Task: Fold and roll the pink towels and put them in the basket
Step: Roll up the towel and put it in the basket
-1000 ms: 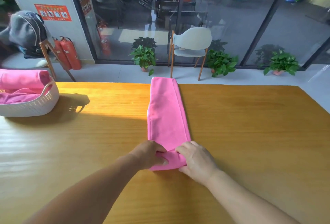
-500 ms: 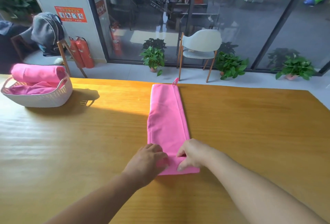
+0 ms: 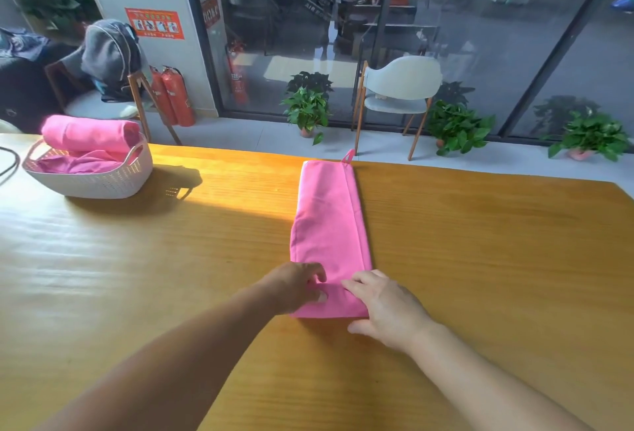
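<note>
A pink towel (image 3: 329, 221), folded into a long narrow strip, lies on the wooden table (image 3: 480, 259) and runs away from me, with a small loop at its far end. My left hand (image 3: 295, 288) holds the strip's near left corner, fingers curled and thumb pressed on the cloth. My right hand (image 3: 384, 308) grips the near right corner, fingers on top and thumb at the near edge. A white basket (image 3: 103, 183) stands at the far left. It holds a rolled pink towel (image 3: 85, 135) and more pink cloth below it.
Past the table's far edge stand a pale chair (image 3: 399, 91), potted plants (image 3: 307, 108) and a glass wall. Behind the basket is a chair draped with grey clothing (image 3: 109, 53), next to red fire extinguishers (image 3: 173, 94).
Both hands have drawn back toward me, from on top of the strip to its near edge. The towel and the basket lie where they were.
</note>
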Demonstrator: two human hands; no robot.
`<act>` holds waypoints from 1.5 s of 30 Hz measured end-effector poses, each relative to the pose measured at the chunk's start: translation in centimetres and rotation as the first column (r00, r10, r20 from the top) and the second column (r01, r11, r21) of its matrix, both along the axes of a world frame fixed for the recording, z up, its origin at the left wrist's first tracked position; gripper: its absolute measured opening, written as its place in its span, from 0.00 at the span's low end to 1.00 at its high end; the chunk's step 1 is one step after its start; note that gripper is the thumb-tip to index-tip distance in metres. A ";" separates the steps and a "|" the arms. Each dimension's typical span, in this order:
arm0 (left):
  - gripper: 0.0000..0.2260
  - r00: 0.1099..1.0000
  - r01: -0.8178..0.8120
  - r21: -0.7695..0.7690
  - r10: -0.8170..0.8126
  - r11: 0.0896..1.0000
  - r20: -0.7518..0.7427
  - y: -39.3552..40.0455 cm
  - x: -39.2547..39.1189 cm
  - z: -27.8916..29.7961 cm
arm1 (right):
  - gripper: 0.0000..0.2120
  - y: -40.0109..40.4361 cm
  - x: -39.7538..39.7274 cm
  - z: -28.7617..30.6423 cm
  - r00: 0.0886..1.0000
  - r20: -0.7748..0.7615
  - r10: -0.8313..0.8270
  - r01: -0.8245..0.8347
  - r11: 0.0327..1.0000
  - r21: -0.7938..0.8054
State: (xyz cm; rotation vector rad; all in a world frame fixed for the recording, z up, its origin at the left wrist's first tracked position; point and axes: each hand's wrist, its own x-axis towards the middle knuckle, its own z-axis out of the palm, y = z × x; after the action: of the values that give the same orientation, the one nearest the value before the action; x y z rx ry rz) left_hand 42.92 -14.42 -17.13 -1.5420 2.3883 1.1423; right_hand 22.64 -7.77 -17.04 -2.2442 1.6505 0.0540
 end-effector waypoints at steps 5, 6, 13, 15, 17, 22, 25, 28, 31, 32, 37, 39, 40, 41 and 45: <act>0.12 0.999 0.034 0.072 -0.034 0.997 0.002 1.1 0.9 -1.2 | 0.19 0.0 0.5 0.9 1.000 0.008 0.026 -0.027 0.998 0.053; 0.12 0.999 0.042 0.084 -0.041 0.996 -0.008 1.3 1.0 -1.4 | 0.17 0.1 0.4 1.1 1.000 0.013 0.018 -0.019 0.995 0.095; 0.15 0.996 0.056 -0.376 -0.078 0.925 -0.042 4.2 0.9 -2.0 | 0.22 -1.6 0.4 2.4 0.992 0.041 -0.121 0.103 0.949 0.297; 0.21 0.987 0.098 -0.487 -0.147 0.868 -0.064 4.9 1.1 -2.4 | 0.21 -2.6 0.2 2.5 0.986 0.071 -0.150 0.113 0.919 0.377; 0.21 0.979 0.128 -0.517 -0.191 0.846 -0.069 5.2 1.2 -2.7 | 0.19 -3.3 0.1 2.3 0.982 0.093 -0.167 0.112 0.899 0.424; 0.09 0.981 0.069 -0.366 -0.130 0.928 -0.146 2.6 0.8 -1.7 | 0.18 -3.3 -0.2 1.6 0.966 0.131 -0.224 0.200 0.965 0.171; 0.07 0.986 0.006 -0.222 -0.043 0.975 -0.161 0.7 0.6 -1.4 | 0.09 -2.3 0.3 1.1 0.990 0.114 -0.087 0.098 0.990 -0.097; 0.09 0.986 -0.099 -0.114 0.082 0.989 -0.144 -0.5 0.2 -1.9 | 0.17 -1.6 0.0 0.1 0.997 0.070 -0.011 0.020 0.991 -0.134; 0.10 0.986 -0.140 -0.143 0.124 0.980 -0.115 -0.6 -0.1 -2.3 | 0.29 -1.5 -0.5 -0.4 0.999 0.037 -0.018 0.021 0.996 -0.085; 0.12 0.989 -0.123 -0.225 0.101 0.967 -0.109 -0.4 -0.2 -2.6 | 0.29 -1.7 -0.4 -0.4 0.999 0.029 -0.025 0.027 0.995 -0.100; 0.19 0.994 -0.038 -0.346 0.001 0.937 -0.105 2.1 0.3 -3.0 | 0.24 -2.4 -0.1 0.2 0.997 0.029 -0.068 0.068 0.998 -0.015; 0.27 0.997 0.016 -0.268 -0.034 0.963 -0.064 3.0 0.7 -3.0 | 0.25 -2.4 -0.4 0.2 0.995 0.029 -0.093 0.091 0.994 0.066; 0.31 0.997 0.012 -0.231 -0.030 0.973 -0.076 3.2 0.9 -2.9 | 0.27 -2.4 -0.5 0.3 0.994 0.032 -0.108 0.104 0.989 0.107; 0.31 0.996 0.013 -0.221 -0.032 0.975 -0.083 3.3 1.0 -2.7 | 0.29 -2.5 -0.7 0.5 0.992 0.035 -0.119 0.113 0.983 0.143; 0.25 0.992 0.098 -0.387 -0.121 0.917 -0.036 2.7 0.7 -1.8 | 0.32 -3.6 -0.9 1.3 0.988 0.049 -0.149 0.129 0.951 0.279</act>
State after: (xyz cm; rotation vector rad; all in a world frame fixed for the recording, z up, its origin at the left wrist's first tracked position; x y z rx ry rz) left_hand 43.62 -11.74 -18.96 -1.4570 2.8304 0.7358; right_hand 21.72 -11.41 -15.74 -1.8991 1.6477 0.1585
